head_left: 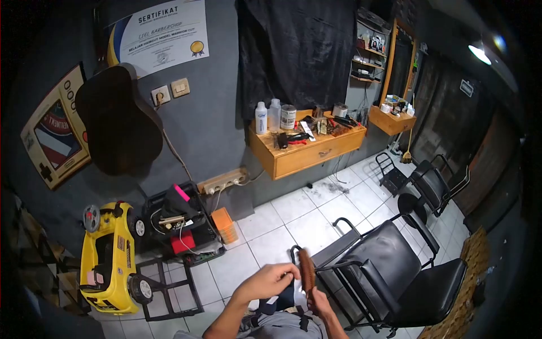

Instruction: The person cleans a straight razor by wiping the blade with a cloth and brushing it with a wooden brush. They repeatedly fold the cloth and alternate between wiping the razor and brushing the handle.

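Note:
Low in front of my body, my right hand (320,303) is closed around the lower end of a brown brush (306,271), which stands upright, its upper end blurred. Just left of it is my left hand (275,281), its fingers curled inward near the brush. Something whitish (298,291) shows below the left fingers; I cannot make out what it is or whether those fingers grip it. Grey clothing (276,325) lies beneath both hands.
Right of me stands a black barber chair (389,260), with another chair (432,186) farther back. A wooden drawer shelf (316,158) holds bottles and clippers. A yellow toy car (110,260), a black crate (212,240) and an orange box (224,226) are at left. Hair clippings (327,192) lie on the tiles.

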### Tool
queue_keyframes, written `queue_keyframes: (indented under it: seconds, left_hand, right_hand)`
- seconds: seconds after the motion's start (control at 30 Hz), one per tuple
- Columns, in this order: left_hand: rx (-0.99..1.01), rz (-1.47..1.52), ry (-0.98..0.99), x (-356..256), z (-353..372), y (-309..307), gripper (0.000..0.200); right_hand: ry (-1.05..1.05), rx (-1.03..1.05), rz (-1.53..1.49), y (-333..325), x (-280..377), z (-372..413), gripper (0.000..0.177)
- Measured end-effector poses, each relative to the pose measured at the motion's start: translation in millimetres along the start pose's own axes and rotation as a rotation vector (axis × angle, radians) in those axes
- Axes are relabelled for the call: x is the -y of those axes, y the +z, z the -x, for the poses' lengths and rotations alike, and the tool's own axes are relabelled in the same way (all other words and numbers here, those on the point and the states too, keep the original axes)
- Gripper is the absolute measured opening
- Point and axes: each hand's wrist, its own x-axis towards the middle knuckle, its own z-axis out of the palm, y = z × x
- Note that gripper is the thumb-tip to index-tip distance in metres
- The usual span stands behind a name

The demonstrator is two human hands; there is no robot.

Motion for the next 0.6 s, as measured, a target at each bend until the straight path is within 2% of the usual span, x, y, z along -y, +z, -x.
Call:
queue_keyframes:
  seconds: [0.03,0.1,0.2,0.23,0.27,0.3,0.33,0.37,0.47,0.57,0.6]
  left_hand:
    - [0.057,-0.003,-0.064,-3.5,-1.5,3.0,0.015]
    - [0.047,-0.018,-0.019,-5.9,-6.8,7.4,0.015]
    - [-0.029,-0.025,0.165,-5.8,-14.4,12.0,0.016]
    - [-0.062,-0.04,0.203,-7.1,-15.8,9.9,0.016]
    - [-0.096,-0.054,0.24,-8.5,-16.7,7.1,0.017]
    - [-0.085,-0.012,0.036,-10.4,-15.2,1.8,0.018]
    - [-0.137,0.041,0.108,-18.6,-13.1,-2.5,0.019]
    - [-0.194,0.108,0.145,-18.6,-10.0,-5.3,0.019]
    - [-0.293,0.193,0.207,-26.8,3.6,-19.7,0.02]
    - [-0.299,0.226,0.247,-25.7,12.3,-20.7,0.019]
    - [-0.299,0.26,0.25,-26.4,12.6,-18.5,0.019]
  right_hand:
    - [0.01,0.124,-0.162,5.3,18.3,5.7,0.049]
    - [0.007,0.313,-0.424,20.4,46.9,22.6,0.053]
    - [-0.015,0.489,-0.032,31.7,59.4,23.8,0.049]
    - [0.044,0.469,-0.01,37.0,57.2,22.5,0.043]
    - [0.095,0.592,-0.014,29.3,42.7,7.4,0.039]
    - [0.02,0.541,0.32,19.3,22.7,-9.5,0.042]
    - [-0.054,0.48,0.653,12.0,8.3,-17.9,0.045]
    - [0.027,0.357,0.902,7.7,1.7,-17.9,0.055]
    - [0.076,0.176,1.484,-71.0,-118.1,-75.9,0.057]
    - [0.265,-0.083,1.418,-59.2,-84.9,-28.9,0.06]
    - [0.233,-0.163,1.386,-59.8,-87.1,-30.2,0.061]
